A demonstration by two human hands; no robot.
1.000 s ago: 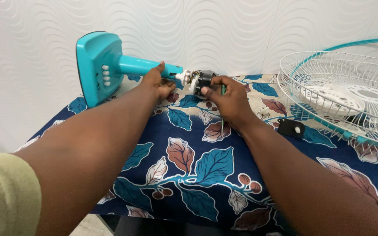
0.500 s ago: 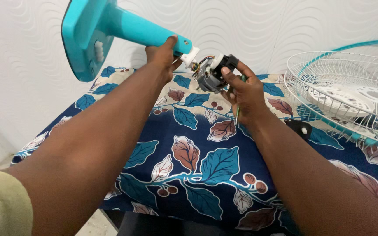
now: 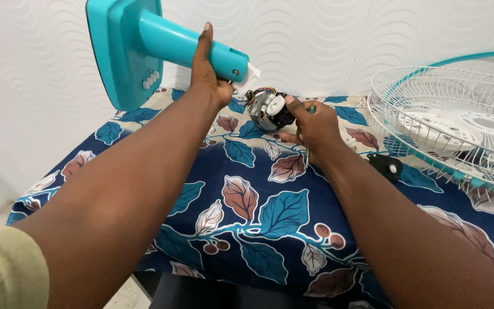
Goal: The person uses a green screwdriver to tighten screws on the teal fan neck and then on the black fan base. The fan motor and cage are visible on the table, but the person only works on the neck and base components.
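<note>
While the left hand (image 3: 208, 74) gripped the raised stand (image 3: 167, 43) and the right hand (image 3: 310, 125) clutched the motor (image 3: 269, 111) at four o'clock, those taut wires (image 3: 251, 94) risked tearing.

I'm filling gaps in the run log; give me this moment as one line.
left hand: grips teal fan stand, lifted | right hand: holds fan motor, wires to stand | wire fan guard: on leaf-print cloth, right

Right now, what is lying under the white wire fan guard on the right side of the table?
Under the white wire fan guard lie a white plastic fan blade, a teal rim and the leaf-patterned blue cloth. Something dark beneath is mostly covered.
</note>
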